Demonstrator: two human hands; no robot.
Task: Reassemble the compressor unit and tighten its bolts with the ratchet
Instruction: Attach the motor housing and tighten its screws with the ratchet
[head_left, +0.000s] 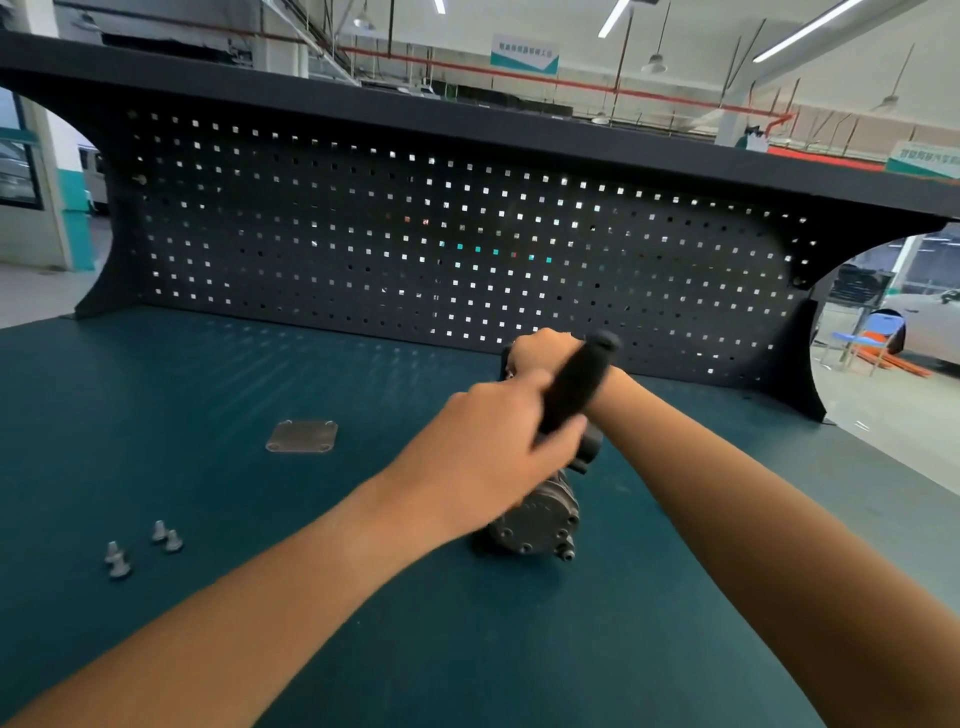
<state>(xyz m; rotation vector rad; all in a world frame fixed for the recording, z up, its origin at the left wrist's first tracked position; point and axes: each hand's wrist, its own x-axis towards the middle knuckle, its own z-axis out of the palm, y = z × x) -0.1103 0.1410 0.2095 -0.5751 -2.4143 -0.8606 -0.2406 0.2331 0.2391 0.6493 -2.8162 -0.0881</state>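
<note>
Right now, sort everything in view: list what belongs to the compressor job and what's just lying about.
Job: grey metal compressor unit, black-handled ratchet in the left hand, square grey metal plate, four loose silver bolts.
Not in use: black perforated pegboard, blue chair beyond the bench.

A vehicle workshop: a teal-topped workbench (208, 395) backed by a black perforated steel pegboard (415, 234) along its far edge, loose grey metal bolts (172, 541) near its left edge, hanging dome lamps (655, 64) overhead, a white car (930, 312) beyond the right corner.
</note>
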